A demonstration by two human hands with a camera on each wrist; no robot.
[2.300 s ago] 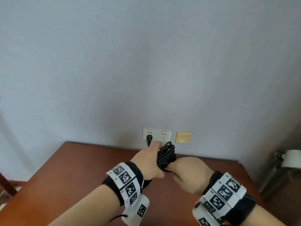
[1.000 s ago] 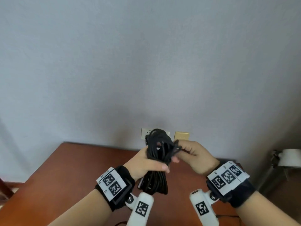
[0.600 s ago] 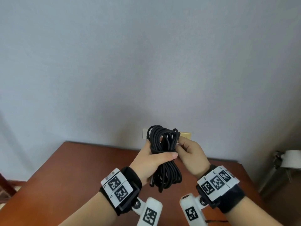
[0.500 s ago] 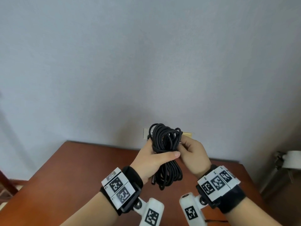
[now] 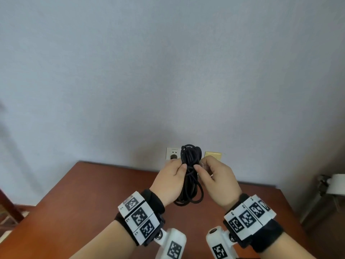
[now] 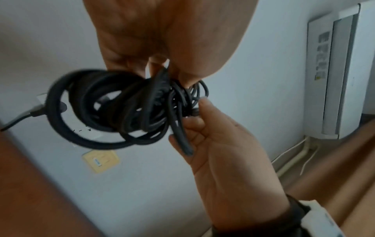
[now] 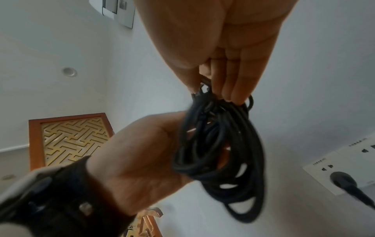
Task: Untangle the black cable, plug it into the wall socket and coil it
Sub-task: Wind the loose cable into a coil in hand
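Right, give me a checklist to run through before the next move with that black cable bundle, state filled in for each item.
1. Plug seated in the wall socket: ok; a black plug sits in the white plate.
2. Left hand grips the black cable bundle: ok, fingers wrapped round its middle.
3. Right hand holds the cable's loose end: ok, pinched beside the bundle.
4. Loops neat and untangled: not ok; strands cross unevenly in the left wrist view.
5. Bundle off the table: ok, held in the air.
6. Run between plug and bundle free of snags: cannot tell, mostly hidden.
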